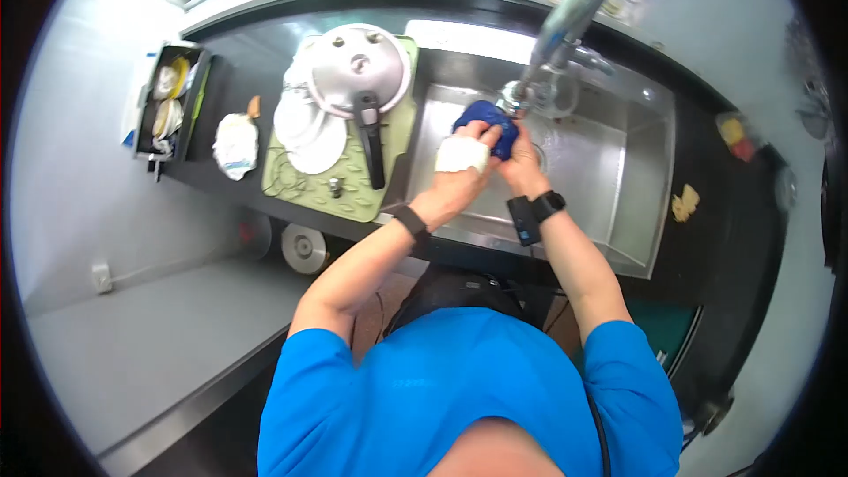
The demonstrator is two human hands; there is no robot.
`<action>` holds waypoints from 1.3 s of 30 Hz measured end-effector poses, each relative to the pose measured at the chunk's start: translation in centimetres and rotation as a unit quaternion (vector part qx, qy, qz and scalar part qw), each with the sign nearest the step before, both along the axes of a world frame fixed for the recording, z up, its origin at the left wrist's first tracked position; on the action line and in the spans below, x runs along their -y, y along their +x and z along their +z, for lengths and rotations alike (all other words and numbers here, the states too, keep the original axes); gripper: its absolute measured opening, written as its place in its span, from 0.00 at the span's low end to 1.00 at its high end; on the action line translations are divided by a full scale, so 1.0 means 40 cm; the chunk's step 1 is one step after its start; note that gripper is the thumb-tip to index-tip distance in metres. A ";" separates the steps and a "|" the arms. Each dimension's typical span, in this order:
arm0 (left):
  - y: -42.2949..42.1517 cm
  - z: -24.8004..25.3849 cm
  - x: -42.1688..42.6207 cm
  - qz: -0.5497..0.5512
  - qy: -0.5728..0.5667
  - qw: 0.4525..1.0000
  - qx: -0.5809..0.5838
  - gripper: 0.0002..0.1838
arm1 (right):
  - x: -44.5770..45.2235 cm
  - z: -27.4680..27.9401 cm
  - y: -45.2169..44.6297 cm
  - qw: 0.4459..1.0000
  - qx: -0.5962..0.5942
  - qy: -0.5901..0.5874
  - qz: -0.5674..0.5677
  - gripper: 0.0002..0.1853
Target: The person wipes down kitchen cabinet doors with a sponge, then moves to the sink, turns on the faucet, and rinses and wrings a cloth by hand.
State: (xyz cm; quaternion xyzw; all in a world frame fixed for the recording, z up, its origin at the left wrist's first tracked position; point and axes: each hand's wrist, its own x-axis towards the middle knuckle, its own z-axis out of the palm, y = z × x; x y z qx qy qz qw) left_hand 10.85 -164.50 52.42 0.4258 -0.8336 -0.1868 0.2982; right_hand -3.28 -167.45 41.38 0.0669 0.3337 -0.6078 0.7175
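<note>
From your head camera, you have the sink (pixel 583 194) in front of you, and the blue thing (pixel 481 115) is over the left half of the sink, toward the back, just by the end of the tap (pixel 565 22). Your left hand (pixel 461 187) has its grip bent onto the near side of the blue thing, and your right hand (pixel 523 168) has its grip around the right side, so you hold it with both. A white patch (pixel 462 155) sits on your left hand; I can't tell what it is. Left of the sink, a green mat (pixel 402 141) lies on the dark table (pixel 715 208), with white plates (pixel 309 146) and a big silver lid (pixel 349 79). Farther left of the sink is a black box (pixel 196 110) with small things inside. Right of the sink lies a crumpled yellow scrap (pixel 685 203).
</note>
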 end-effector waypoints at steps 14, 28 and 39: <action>-0.003 -0.015 -0.007 -0.016 0.009 0.999 0.033 0.19 | -0.030 0.053 0.032 0.998 -0.047 0.002 0.046 0.23; 0.056 -0.075 0.055 0.049 0.331 0.933 -0.130 0.14 | -0.049 0.008 -0.053 0.948 -0.216 0.112 0.204 0.25; 0.046 0.110 0.062 0.075 0.165 0.967 -0.181 0.06 | -0.100 0.046 -0.186 0.916 -0.396 0.047 0.044 0.25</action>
